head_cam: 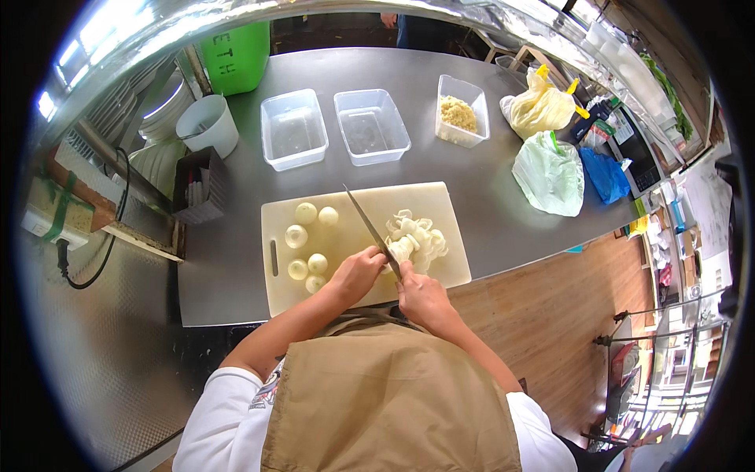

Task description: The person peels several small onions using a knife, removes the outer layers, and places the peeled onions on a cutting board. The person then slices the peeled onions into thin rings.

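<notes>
My right hand (422,293) grips the handle of a kitchen knife (370,227), its long blade pointing away and to the left over a white plastic cutting board (360,203). Close beside the blade, the fingers of my left hand (358,274) are bent over a piece of onion, mostly hidden by the fingers and knife. Sliced white onion (422,239) lies in a loose heap to the right of the blade. Several whole peeled onions (296,236) sit at the board's left side, near its handle slot.
Beyond the board stand two clear plastic containers (293,133) and one holding a yellowish minced food (458,114). Plastic bags (550,174) and a microwave (634,150) are at right. A dark basket (199,186) and white tub (207,125) stand left. Part of another person (389,20) shows behind the table.
</notes>
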Available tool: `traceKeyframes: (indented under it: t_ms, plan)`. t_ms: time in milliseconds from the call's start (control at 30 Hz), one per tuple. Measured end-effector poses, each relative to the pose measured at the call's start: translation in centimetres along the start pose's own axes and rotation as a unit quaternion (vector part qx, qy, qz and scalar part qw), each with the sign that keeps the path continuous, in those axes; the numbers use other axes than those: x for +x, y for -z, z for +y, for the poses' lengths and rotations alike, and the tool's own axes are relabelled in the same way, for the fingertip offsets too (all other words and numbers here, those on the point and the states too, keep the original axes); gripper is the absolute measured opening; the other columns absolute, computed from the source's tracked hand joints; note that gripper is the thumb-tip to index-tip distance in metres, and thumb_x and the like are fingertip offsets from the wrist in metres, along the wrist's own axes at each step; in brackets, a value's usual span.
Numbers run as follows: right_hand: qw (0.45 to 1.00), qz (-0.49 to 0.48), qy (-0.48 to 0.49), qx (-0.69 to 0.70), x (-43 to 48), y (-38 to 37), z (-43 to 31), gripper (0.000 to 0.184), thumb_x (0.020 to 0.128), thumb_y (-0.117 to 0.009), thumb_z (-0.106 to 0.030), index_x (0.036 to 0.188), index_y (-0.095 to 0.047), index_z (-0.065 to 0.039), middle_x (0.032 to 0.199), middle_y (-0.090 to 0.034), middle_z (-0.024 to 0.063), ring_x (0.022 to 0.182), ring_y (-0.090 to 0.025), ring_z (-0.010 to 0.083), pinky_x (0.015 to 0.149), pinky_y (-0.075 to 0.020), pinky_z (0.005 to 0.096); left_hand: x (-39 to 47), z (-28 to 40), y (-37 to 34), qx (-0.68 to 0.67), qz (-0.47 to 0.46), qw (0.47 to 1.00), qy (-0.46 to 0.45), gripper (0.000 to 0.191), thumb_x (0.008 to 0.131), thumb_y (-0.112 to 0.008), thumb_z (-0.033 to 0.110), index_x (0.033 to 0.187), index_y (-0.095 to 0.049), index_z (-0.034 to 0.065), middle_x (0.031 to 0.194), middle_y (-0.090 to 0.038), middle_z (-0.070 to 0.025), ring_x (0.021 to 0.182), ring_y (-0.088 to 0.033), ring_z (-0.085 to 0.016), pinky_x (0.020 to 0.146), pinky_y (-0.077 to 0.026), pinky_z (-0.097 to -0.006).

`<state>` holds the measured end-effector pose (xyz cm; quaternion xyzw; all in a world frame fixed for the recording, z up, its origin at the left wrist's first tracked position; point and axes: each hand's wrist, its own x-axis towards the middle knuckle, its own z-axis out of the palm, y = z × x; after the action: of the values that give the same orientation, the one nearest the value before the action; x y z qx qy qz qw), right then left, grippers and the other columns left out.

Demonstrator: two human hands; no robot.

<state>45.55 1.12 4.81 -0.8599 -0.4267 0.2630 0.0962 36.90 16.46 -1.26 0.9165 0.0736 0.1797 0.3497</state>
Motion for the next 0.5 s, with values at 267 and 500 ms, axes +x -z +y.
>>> traceKeyframes:
  t_ms: [267, 500]
  plan:
    - [0.994, 0.04, -0.023, 0.096, 0.8, -0.9, 2.2, 0.029, 0.095, -0.052, -0.02, 0.112, -0.04, 0.0, 0.088, -0.065, 0.0304, 0.087, -0.062, 0.0493, 0.077, -0.0481, 0.0548, -0.7, 0.3, 0.5, 0.111, -0.004, 0.988, -0.106, 0.028, 0.084, -0.059, 0.005, 0.112, -0.065, 0.005, 0.113, -0.063, -0.0114, 0.101, -0.063, -0.028, 0.084, -0.055, -0.0363]
    - [0.997, 0.039, -0.026, 0.06, 0.4, -0.2, 2.7, 0.033, 0.095, -0.053, -0.023, 0.117, -0.041, -0.001, 0.09, -0.066, 0.0285, 0.088, -0.064, 0.047, 0.078, -0.0498, 0.0535, 2.1, -1.1, 1.8, 0.159, -0.147, 0.951, -0.221, 0.032, 0.085, -0.055, 0.007, 0.117, -0.064, 0.0081, 0.114, -0.061, -0.0061, 0.1, -0.064, -0.024, 0.082, -0.056, -0.0332]
